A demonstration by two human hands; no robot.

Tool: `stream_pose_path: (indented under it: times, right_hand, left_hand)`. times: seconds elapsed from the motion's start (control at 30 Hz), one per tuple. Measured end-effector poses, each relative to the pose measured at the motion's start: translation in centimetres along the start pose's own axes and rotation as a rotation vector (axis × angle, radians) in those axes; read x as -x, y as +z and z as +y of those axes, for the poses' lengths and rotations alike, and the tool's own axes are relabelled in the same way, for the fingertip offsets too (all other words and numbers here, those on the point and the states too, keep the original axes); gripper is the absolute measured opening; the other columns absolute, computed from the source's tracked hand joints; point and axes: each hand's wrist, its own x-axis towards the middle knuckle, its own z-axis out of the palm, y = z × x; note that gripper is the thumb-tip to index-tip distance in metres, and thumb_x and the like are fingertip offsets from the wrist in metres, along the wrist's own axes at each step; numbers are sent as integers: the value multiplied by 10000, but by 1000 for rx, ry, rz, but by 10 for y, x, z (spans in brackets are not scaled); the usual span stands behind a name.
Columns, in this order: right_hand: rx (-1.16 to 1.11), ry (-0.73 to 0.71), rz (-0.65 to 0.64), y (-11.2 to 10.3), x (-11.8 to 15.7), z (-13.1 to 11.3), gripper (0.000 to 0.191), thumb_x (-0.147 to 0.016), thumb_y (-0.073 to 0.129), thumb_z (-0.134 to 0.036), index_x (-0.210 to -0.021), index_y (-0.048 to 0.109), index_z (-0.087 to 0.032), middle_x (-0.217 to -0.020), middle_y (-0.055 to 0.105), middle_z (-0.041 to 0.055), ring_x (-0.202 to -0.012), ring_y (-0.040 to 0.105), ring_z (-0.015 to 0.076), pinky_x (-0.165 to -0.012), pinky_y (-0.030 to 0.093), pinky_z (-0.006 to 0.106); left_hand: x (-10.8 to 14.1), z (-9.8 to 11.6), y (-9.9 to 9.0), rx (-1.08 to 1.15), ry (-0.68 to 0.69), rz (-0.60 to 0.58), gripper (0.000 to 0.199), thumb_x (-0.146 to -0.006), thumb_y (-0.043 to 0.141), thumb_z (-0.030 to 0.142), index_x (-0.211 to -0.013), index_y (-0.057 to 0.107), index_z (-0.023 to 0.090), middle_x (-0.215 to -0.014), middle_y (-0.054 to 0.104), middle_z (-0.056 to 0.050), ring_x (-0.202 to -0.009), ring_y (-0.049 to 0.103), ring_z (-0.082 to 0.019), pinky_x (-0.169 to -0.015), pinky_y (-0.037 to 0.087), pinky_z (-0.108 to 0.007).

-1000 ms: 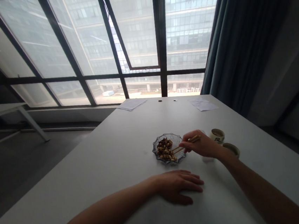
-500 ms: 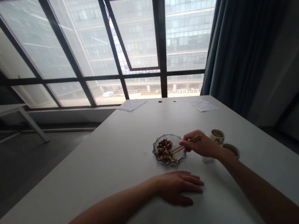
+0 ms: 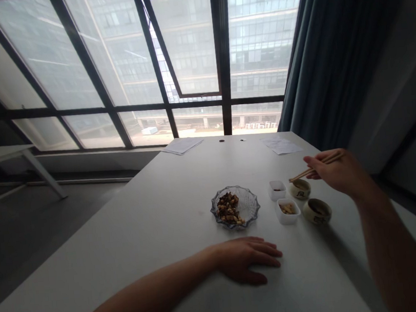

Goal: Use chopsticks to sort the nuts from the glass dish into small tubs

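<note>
Right of frame, right hand [image 3: 338, 175] pinching wooden chopsticks [image 3: 314, 170], tips pressed together near ceramic cup [image 3: 300, 190], no load visible. Center, glass dish [image 3: 240, 207] holds nuts [image 3: 228, 209] on one half, other half bare; white square dish [image 3: 287, 211] holds few. Left hand [image 3: 246, 265] spread flat on surface [image 3: 145, 230].

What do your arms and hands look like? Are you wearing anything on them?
The left arm and right arm are bare, with no sleeves, watch or bracelets in view. The left hand and right hand wear no gloves or rings that I can see.
</note>
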Motion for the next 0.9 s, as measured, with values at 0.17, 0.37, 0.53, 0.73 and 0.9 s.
stream_pose_path:
  times: [0.17,0.37,0.53,0.73,0.9]
  right_hand:
    - [107,64,77,-1,-11,14,275,-902,720,-383,-703,742,-195,-615,762,86,-645,796,282,-510,566,290]
    - [1,15,111,5,-8,3,273,-915,723,-411,-750,744,-195,-636,768,84,-636,793,276,-515,585,292]
    - [-341,-63,-123,32,7,-19,355,-864,784,-534,-767,748,-195,-716,793,92,-662,798,276,-553,629,295]
    - [-379,-212,-414,84,31,-39,379,-940,710,-509,-765,725,-173,-682,766,82,-701,790,254,-597,590,279]
    - [-317,-361,-527,108,39,-39,293,-931,736,-421,-788,758,-166,-699,747,59,-636,716,196,-597,527,271]
  left_hand:
    - [-4,0,1,-6,-7,-7,610,-958,672,403,-1529,543,234,-1617,495,-91,-1519,452,-269,-1307,255,-398]
    - [-4,2,-2,0,-12,-10,605,-960,667,404,-1526,547,230,-1615,496,-95,-1520,450,-273,-1308,254,-405]
    - [-3,2,-2,5,-8,-7,601,-958,665,399,-1522,553,224,-1613,497,-98,-1522,447,-276,-1307,258,-405]
    - [-2,3,-1,7,-10,-2,608,-950,673,396,-1523,552,233,-1614,498,-91,-1517,454,-274,-1306,255,-403]
    - [-3,3,-2,-2,-1,3,609,-952,673,391,-1526,546,232,-1607,506,-107,-1513,459,-282,-1298,269,-418]
